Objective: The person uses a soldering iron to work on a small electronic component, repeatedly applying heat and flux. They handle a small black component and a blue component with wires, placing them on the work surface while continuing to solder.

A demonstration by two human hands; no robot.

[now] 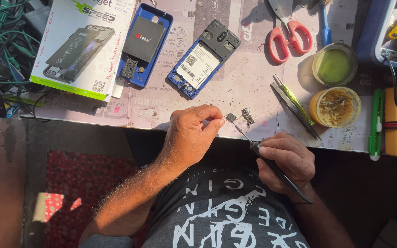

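1. Grey and small, a square component (231,117) is sitting pinched at the tips of the left hand (191,135), thumb and forefinger closed on it just past the table edge (161,125); the other left fingers are curling loosely underneath.

2. The right hand (286,160) is wrapping a dark soldering iron (272,165) pen-fashion, fingers closed around the shaft, its thin tip (238,130) reaching up and leftward until it is meeting the component right beside the left fingertips.

3. Just beyond those fingertips, on the far side of the tip, a tiny circuit board (247,116) is lying on the paper-covered table, fine wires seeming to trail from it toward the pinched part; whether they are joined is too small to tell.

4. Doing this well is probably calling for a steady left pinch, with the tip touching only the metal contact and staying off the skin so close by.

5. Resting both wrists against the table edge is likely helping to keep tremor out of such a small joint.

6. Further out from the right fingers, two open tins are standing: one with yellow paste (335,106) and one with green (334,65). Tweezers (295,109) are lying between them and the hand.

7. Beyond the left knuckles, an opened blue phone (204,58) is lying back-up, with a second blue phone shell (144,45) and a printed box (84,46) further left. Red scissors (289,34) are resting above the tins.
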